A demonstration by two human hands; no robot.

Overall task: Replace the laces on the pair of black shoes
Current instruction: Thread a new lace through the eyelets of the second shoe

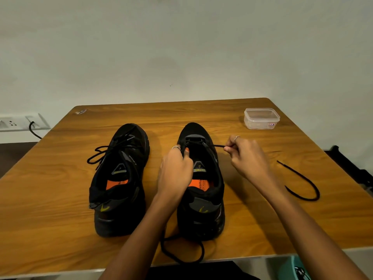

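Table (60, 190): wooden top, orange-brown grain, rounded far corners.
Left shoe (119, 178): black, stands on the table left of the right shoe, toe away, its lace threaded and its ends loose.
Right shoe (203, 199): the landmark, black, toe away, near the table's middle.
Clear plastic box (261, 118): lidded, beyond and to the right of the right shoe, near the far edge.
Loose black lace (302, 182): curved on the table, well right of the right shoe.
Second black lace (181, 251): looped at the near edge, just behind the right shoe's heel.

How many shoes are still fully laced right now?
1: the left shoe keeps its laces. The right shoe has a lace only through its front eyelets, pinched by the right hand.
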